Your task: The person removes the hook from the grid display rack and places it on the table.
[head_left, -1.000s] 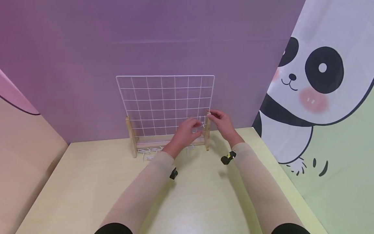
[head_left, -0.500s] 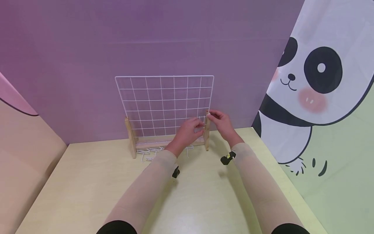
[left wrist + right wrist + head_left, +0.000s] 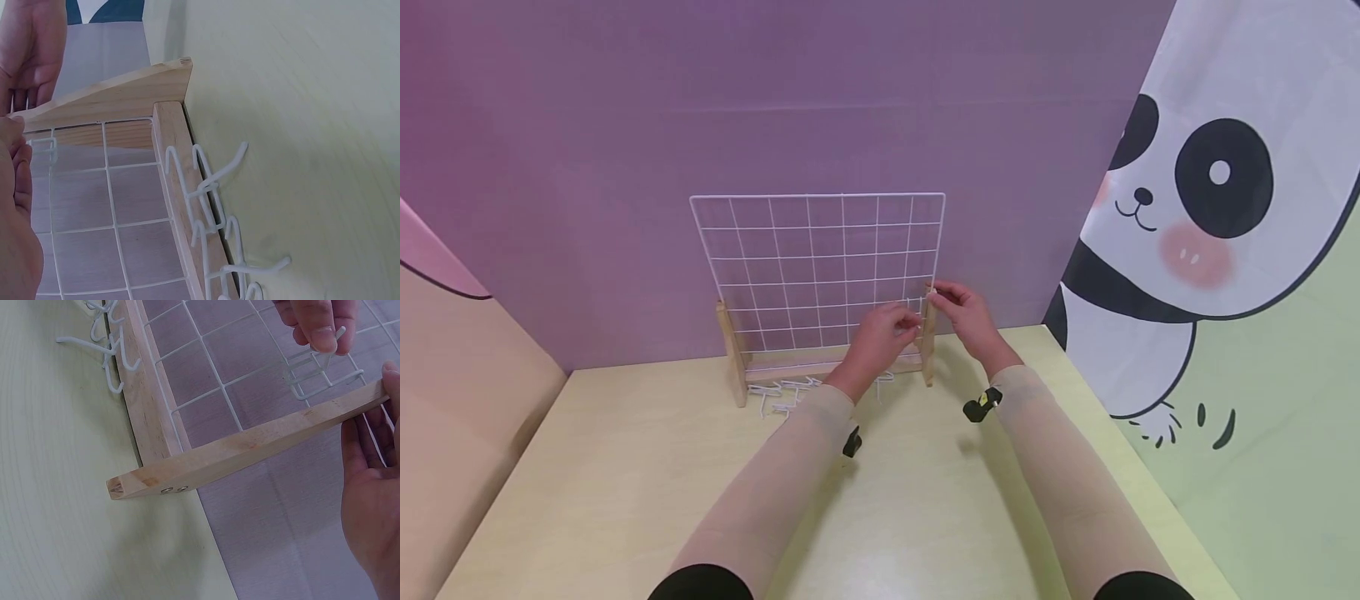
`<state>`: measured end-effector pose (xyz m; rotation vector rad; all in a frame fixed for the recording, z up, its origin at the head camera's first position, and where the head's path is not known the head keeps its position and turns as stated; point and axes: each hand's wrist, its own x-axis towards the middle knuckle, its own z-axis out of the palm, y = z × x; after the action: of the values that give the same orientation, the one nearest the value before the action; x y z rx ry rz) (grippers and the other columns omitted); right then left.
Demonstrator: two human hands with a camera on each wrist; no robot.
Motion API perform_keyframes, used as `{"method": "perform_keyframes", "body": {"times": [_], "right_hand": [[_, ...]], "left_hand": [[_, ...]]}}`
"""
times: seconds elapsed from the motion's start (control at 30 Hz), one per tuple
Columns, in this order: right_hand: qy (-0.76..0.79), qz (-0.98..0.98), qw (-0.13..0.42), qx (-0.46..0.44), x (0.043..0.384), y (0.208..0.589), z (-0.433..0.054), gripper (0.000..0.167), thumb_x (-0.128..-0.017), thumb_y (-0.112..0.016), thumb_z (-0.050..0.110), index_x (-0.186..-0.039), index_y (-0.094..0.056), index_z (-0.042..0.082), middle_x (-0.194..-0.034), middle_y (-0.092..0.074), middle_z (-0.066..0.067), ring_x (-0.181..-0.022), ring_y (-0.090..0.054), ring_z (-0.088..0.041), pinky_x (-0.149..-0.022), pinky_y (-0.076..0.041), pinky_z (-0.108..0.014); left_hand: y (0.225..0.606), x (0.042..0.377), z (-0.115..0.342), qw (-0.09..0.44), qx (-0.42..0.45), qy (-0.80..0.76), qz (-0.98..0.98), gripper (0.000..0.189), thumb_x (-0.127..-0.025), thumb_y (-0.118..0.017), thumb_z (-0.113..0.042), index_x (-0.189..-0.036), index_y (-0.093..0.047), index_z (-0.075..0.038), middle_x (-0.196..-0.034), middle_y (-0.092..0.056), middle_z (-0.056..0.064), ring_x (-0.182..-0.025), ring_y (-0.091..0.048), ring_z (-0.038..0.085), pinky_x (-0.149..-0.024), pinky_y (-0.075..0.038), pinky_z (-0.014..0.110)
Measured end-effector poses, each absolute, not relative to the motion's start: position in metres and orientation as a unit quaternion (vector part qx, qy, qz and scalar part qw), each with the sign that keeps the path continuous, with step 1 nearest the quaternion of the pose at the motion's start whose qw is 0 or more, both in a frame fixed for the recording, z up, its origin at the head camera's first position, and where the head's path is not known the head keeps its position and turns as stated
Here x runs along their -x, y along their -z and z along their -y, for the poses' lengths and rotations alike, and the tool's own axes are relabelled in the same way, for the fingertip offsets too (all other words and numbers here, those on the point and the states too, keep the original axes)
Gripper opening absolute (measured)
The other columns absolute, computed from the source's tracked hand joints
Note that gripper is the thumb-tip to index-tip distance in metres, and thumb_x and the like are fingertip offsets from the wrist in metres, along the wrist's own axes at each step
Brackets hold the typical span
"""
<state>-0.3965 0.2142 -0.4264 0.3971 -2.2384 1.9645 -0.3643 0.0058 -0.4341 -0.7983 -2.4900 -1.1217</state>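
A white wire grid panel [image 3: 817, 195] stands upright in a wooden stand [image 3: 928, 354] at the back of the table. At its lower right part, my left hand [image 3: 878, 340] pinches the prong of a white wire hook [image 3: 331, 381] between thumb and fingers. The hook lies against the grid beside the right upright, its frame overlapping the wires in the right wrist view. My right hand [image 3: 970, 321] grips the top end of that wooden upright [image 3: 250, 447], thumb on the near side and fingers behind it.
Several more white wire hooks [image 3: 215, 175] lie on the table along the stand's bottom bar [image 3: 172, 125]. A purple backdrop [image 3: 820, 108] rises close behind the stand, and a panda-printed wall [image 3: 1210, 283] is at the right.
My left hand has shifted slightly right toward the upright, its fingers covering more of the hook. My right hand keeps its hold on the upright. The head view has turned a little.
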Motion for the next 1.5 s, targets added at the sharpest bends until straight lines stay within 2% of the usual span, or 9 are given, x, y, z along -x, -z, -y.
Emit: {"method": "perform_keyframes", "body": {"times": [0.3, 0.57, 0.93, 1.1, 1.5], "right_hand": [[-0.645, 0.750, 0.064, -0.129, 0.396, 0.425, -0.214, 0.038, -0.110, -0.072, 0.023, -0.144, -0.071, 0.004, -0.136, -0.072, -0.009, -0.128, -0.063, -0.021, -0.124, -0.045, -0.046], [-0.653, 0.742, 0.065, -0.137, 0.399, 0.426, -0.214, 0.038, -0.110, -0.072, 0.020, -0.143, -0.070, 0.000, -0.137, -0.071, -0.014, -0.124, -0.064, -0.017, -0.122, -0.047, -0.044], [-0.656, 0.741, 0.062, -0.130, 0.398, 0.426, -0.213, 0.039, -0.110, -0.072, 0.019, -0.144, -0.069, -0.001, -0.133, -0.072, -0.008, -0.124, -0.063, -0.016, -0.122, -0.046, -0.043], [-0.657, 0.741, 0.059, -0.124, 0.397, 0.424, -0.213, 0.039, -0.111, -0.071, 0.019, -0.145, -0.068, -0.001, -0.135, -0.071, -0.011, -0.126, -0.063, -0.018, -0.124, -0.045, -0.044], [-0.659, 0.738, 0.064, -0.126, 0.398, 0.426, -0.214, 0.039, -0.110, -0.071, 0.018, -0.143, -0.069, -0.002, -0.132, -0.072, -0.009, -0.124, -0.064, -0.017, -0.123, -0.045, -0.044]], "left_hand": [[0.434, 0.362, -0.004, 0.165, 0.273, 0.373, 0.871, 0.014, -0.105, -0.078, -0.010, -0.117, -0.081, -0.006, -0.113, -0.076, 0.006, -0.109, -0.076, 0.024, -0.097, -0.062, 0.036], [0.431, 0.362, -0.001, 0.232, 0.288, 0.343, 0.863, 0.013, -0.103, -0.080, -0.011, -0.115, -0.083, -0.006, -0.108, -0.078, 0.006, -0.103, -0.076, 0.022, -0.094, -0.063, 0.035], [0.422, 0.360, 0.004, 0.273, 0.299, 0.390, 0.827, 0.010, -0.102, -0.081, -0.006, -0.110, -0.083, -0.002, -0.103, -0.078, 0.008, -0.097, -0.077, 0.024, -0.090, -0.065, 0.033], [0.418, 0.359, 0.006, 0.293, 0.302, 0.411, 0.809, 0.009, -0.100, -0.083, -0.004, -0.108, -0.084, -0.003, -0.103, -0.078, 0.008, -0.096, -0.078, 0.023, -0.087, -0.066, 0.032], [0.408, 0.346, 0.015, 0.300, 0.304, 0.426, 0.798, 0.008, -0.099, -0.083, -0.003, -0.107, -0.084, -0.003, -0.103, -0.079, 0.008, -0.094, -0.077, 0.023, -0.087, -0.065, 0.031]]}}
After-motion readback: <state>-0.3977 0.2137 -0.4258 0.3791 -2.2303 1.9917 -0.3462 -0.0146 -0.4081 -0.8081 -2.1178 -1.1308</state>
